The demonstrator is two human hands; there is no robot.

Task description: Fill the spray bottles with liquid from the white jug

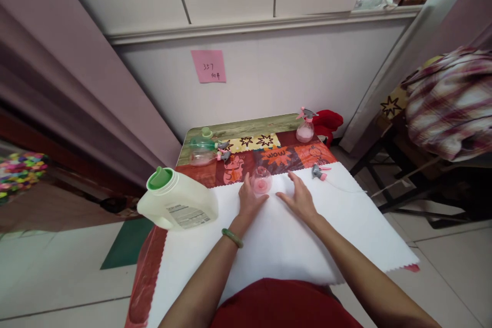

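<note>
A small clear spray bottle (261, 180) with a pink base, its spray head off, stands on the white sheet. My left hand (250, 200), a green bangle at its wrist, curves around the bottle's left and near side, thumb in front. To the right of the bottle my right hand (302, 201) is held with thumb and fingers apart, nothing between them. A grey and pink spray head (320, 172) with a thin tube lies on the sheet beyond that hand. At the left stands a big whitish jug (196, 205) with a green cap (160, 178).
Two spray bottles, one green (202, 143) and one pink (202, 158), lie at the table's back left. Another spray bottle (305, 131) stands upright at the back right, beside a red cloth (328, 122). A small green cap (206, 132) rests near the back edge.
</note>
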